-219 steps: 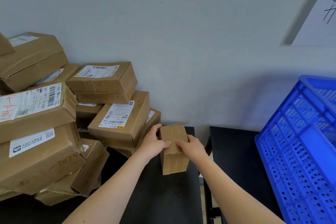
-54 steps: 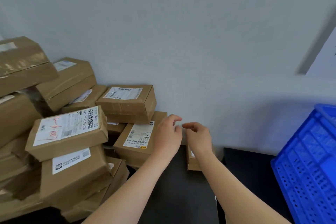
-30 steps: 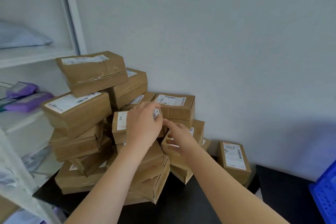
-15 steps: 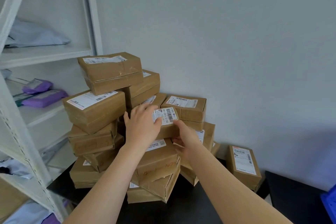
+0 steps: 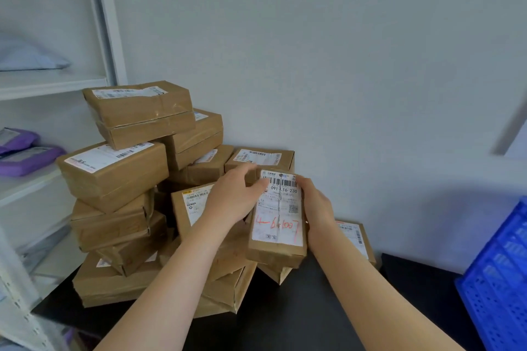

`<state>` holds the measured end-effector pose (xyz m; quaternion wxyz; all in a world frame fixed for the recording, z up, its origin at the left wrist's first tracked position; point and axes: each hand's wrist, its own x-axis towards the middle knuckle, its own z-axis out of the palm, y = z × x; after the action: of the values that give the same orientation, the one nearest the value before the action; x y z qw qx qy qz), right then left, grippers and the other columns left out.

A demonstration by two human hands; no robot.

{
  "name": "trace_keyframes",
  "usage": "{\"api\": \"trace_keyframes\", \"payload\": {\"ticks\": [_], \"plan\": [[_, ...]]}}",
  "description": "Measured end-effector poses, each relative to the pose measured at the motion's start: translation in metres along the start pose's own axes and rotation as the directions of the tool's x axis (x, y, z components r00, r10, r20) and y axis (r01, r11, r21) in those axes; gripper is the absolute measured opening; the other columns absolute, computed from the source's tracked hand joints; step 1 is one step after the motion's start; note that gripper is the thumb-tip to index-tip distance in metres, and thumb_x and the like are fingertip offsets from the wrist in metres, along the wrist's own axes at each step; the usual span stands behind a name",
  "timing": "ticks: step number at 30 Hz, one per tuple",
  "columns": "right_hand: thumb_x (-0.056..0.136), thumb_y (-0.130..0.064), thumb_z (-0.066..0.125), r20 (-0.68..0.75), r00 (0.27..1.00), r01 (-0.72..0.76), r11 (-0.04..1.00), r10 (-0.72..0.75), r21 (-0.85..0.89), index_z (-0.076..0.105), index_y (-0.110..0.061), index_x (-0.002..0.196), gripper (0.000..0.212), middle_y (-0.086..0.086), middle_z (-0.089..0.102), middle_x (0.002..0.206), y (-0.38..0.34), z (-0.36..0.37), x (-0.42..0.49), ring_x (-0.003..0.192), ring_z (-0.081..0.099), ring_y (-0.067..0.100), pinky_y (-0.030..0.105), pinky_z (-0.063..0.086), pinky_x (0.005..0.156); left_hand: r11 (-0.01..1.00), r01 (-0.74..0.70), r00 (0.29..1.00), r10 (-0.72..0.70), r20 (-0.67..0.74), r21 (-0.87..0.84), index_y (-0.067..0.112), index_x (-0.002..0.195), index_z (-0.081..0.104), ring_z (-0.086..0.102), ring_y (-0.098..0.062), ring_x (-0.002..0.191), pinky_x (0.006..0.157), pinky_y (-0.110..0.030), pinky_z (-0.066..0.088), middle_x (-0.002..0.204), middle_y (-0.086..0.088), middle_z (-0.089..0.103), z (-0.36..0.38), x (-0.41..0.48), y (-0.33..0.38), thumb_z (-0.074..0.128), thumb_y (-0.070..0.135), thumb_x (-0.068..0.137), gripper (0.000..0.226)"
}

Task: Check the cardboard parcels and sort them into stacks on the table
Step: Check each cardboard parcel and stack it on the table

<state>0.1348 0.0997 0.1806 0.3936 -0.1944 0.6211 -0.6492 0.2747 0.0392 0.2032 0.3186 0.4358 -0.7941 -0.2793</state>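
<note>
Hands grip one parcel (image 5: 278, 215) by its sides, left hand (image 5: 232, 198) and right hand (image 5: 316, 205) curled round it, label facing up, likely for reading before stacking.

Brown cardboard parcel with white paper label (image 5: 278, 216): matt board, label creased. Left of it, pile of brown cardboard parcels (image 5: 119, 177), glossy clear tape on several. Black desk (image 5: 293, 319) below it: matt, smooth. Blue perforated plastic crate (image 5: 502, 279) right of it.
</note>
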Motion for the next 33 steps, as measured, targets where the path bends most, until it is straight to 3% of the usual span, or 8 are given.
{"api": "trace_keyframes", "payload": {"ticks": [2,5,8,11,14,17,25,33], "plan": [[0.086,-0.044,0.060,-0.019,1.000,0.010,1.000,-0.010,-0.023,0.065,-0.016,0.104,0.033,0.005,0.072,0.091,0.001,-0.012,-0.002,0.082,0.069,0.023,0.037,0.055,0.077,0.994,0.024,0.998,-0.017,0.064,-0.103,0.025,0.137,0.045,0.048,-0.016,0.125,0.101,-0.039,0.043,0.139,0.005,0.051,0.012,-0.005,0.005,0.054,0.045,0.092,0.050],[0.088,-0.044,0.059,-0.039,0.999,0.028,0.999,-0.029,-0.022,0.064,-0.016,0.108,0.035,0.007,0.072,0.095,0.005,-0.030,-0.005,0.087,0.069,0.027,0.040,0.056,0.083,0.940,0.099,0.986,-0.049,0.158,-0.328,0.026,0.133,0.047,0.057,-0.010,0.110,0.083,-0.028,0.050,0.129,0.008,0.057,0.032,-0.016,0.013,0.057,0.045,0.091,0.048],[0.089,-0.044,0.057,-0.060,0.998,0.014,1.000,-0.015,-0.017,0.065,-0.018,0.106,0.033,0.007,0.072,0.095,0.011,-0.047,-0.007,0.086,0.070,0.027,0.042,0.057,0.082,0.823,0.255,0.951,-0.117,0.287,-0.508,0.033,0.128,0.043,0.066,-0.002,0.086,0.060,-0.019,0.051,0.116,0.012,0.061,0.055,-0.029,0.015,0.065,0.046,0.085,0.049],[0.090,-0.043,0.057,-0.078,0.997,0.010,1.000,-0.010,-0.003,0.067,-0.019,0.098,0.027,0.005,0.073,0.091,0.019,-0.060,-0.009,0.082,0.071,0.024,0.036,0.057,0.070,0.674,0.400,0.898,-0.153,0.413,-0.621,0.028,0.126,0.050,0.071,-0.007,0.084,0.065,-0.023,0.056,0.106,0.008,0.070,0.082,-0.040,0.007,0.069,0.043,0.083,0.050],[0.092,-0.042,0.056,-0.052,0.998,0.028,0.998,-0.032,-0.060,0.067,-0.024,0.096,0.022,-0.001,0.073,0.089,0.035,-0.074,-0.014,0.082,0.070,0.018,0.031,0.054,0.063,0.611,0.432,0.897,-0.220,0.382,-0.663,0.031,0.118,0.055,0.071,-0.007,0.081,0.061,-0.023,0.054,0.094,0.012,0.072,0.107,-0.049,-0.004,0.067,0.040,0.085,0.036],[0.090,-0.034,0.061,0.042,0.999,0.005,0.987,0.002,-0.159,0.061,-0.025,0.115,0.026,-0.001,0.073,0.098,0.058,-0.086,-0.020,0.087,0.071,0.018,0.037,0.058,0.077,0.549,0.436,0.900,-0.278,0.336,-0.713,0.040,0.099,0.054,0.071,-0.004,0.072,0.051,-0.018,0.052,0.078,0.019,0.071,0.124,-0.058,-0.012,0.067,0.038,0.086,0.018],[0.089,-0.029,0.064,0.024,1.000,0.006,0.987,-0.002,-0.162,0.056,-0.024,0.125,0.037,-0.002,0.073,0.097,0.087,-0.098,-0.028,0.085,0.072,0.016,0.038,0.059,0.079,0.580,0.420,0.907,-0.267,0.325,-0.698,0.045,0.095,0.052,0.069,0.000,0.073,0.051,-0.012,0.049,0.089,0.021,0.066,0.140,-0.073,-0.019,0.068,0.023,0.087,0.029],[0.094,-0.031,0.056,-0.030,0.992,0.106,0.955,-0.119,-0.276,0.055,-0.025,0.128,0.034,-0.006,0.071,0.103,0.095,-0.100,-0.031,0.087,0.070,0.011,0.037,0.058,0.081,0.692,0.307,0.948,-0.162,0.273,-0.654,0.046,0.114,0.044,0.064,0.004,0.083,0.058,-0.011,0.051,0.099,0.025,0.059,0.149,-0.081,-0.016,0.061,0.021,0.092,0.037]]}}
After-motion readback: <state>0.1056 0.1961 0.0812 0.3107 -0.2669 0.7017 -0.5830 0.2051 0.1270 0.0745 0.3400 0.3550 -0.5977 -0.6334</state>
